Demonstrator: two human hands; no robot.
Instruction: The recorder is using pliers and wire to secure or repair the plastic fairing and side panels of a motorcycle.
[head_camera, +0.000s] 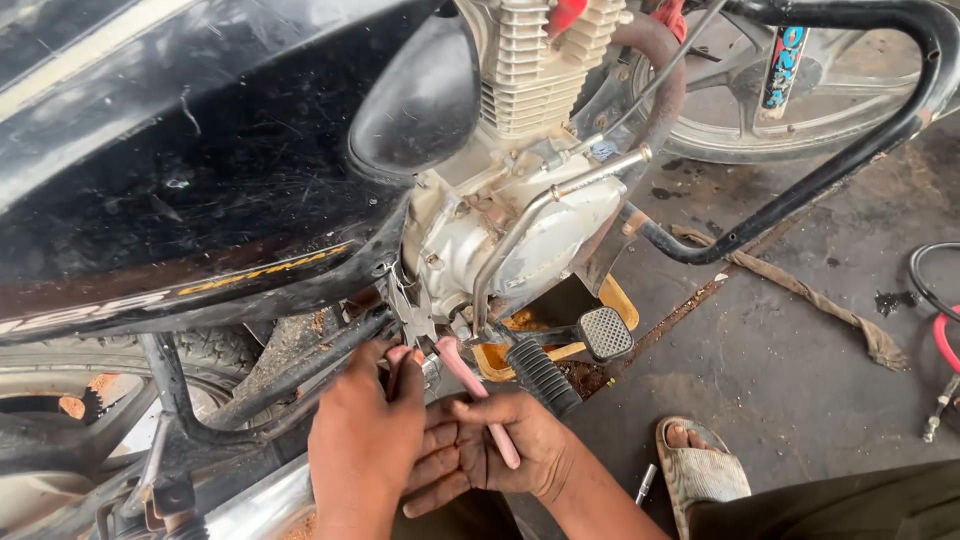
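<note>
- The left hand (365, 440) was clenched around the handles of a pair of pliers (415, 320), whose steel nose pointed up at the underside of the motorcycle engine (520, 230).
- The right hand (500, 445) lay just beside the left, touching it, and grasped the pink handle (478, 400) of the same pliers across its fingers.
- The pliers' tip sat at the engine's lower edge, near the kick-starter lever (530, 215) and left of the ribbed footpeg (543, 378).
- A brake pedal (606, 333) stood just right of the footpeg, above a yellow tray (622, 300) on the concrete floor (800, 370).
- A sandalled foot (700, 465) rested on the floor; a rag (820, 300) lay well apart.
</note>
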